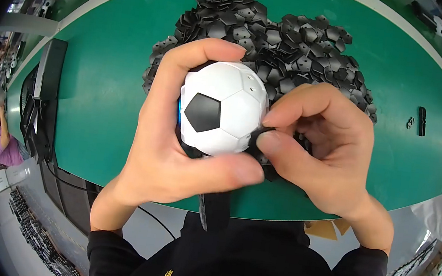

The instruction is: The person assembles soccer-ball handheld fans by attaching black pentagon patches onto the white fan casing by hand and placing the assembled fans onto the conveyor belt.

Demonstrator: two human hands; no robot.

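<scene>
A small white soccer ball with a black pentagon (238,112) on its face is gripped in my left hand (167,148), fingers curled over the far side and thumb along the near side. Small holes show in a pale recess at its upper right. My right hand (324,148) pinches a small black piece (258,137) between thumb and forefinger, against the ball's right side. The piece's outline is mostly covered by my fingertips. Just beyond both hands lies a large heap of black pentagon pieces (241,22), several with small holes.
The green tabletop (99,95) has a pale raised edge at the back. On the right lie a small black part (422,121) and a tiny ring-like item (410,123). A dark box-like object (48,84) stands at the left edge. People are partly visible at both sides.
</scene>
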